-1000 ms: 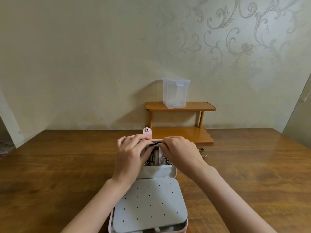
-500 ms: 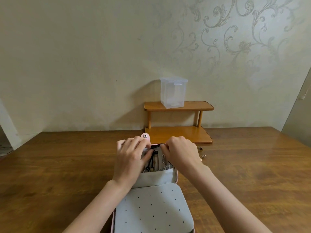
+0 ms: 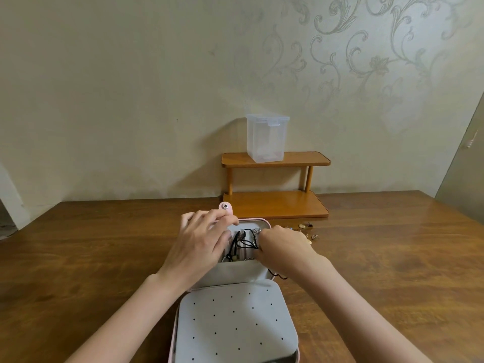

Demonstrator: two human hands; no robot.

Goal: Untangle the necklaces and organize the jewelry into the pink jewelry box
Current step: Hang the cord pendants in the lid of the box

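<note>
— Necklaces [image 3: 245,243], where are they?

— Black cords with small silvery pieces, bunched in the far half of the pink jewelry box [image 3: 258,222], which lies open on the brown wooden worktop [image 3: 91,258]. One thin black cord trails out over the box's right edge, under the right wrist.

— What is the box like?

— Rounded corners, a pink shell, a pale grey lining. The near half carries a flat grey panel [image 3: 235,320] dotted with rows of small dark holes. A round pink snap tab [image 3: 225,207] stands up at the far left corner.

— And the hands?

— The left hand [image 3: 199,247] rests over the box's far left part, its fingers [image 3: 209,218] long and spread, reaching to the rim by the tab. Whether they hold a cord I cannot tell. The right hand [image 3: 284,247] is knuckles up over the right side, its fingers curled down and pinching among the black cords.

— Anything else on the worktop?

— A few small gold and silver bits of jewelry [image 3: 307,231] lie just beyond the right hand. Behind them, against a cream wall with a swirled leaf pattern, stands a two-tier wooden shelf [image 3: 301,159] on round pegs. A clear square plastic container [image 3: 267,138] with a lid sits on its top tier.
</note>
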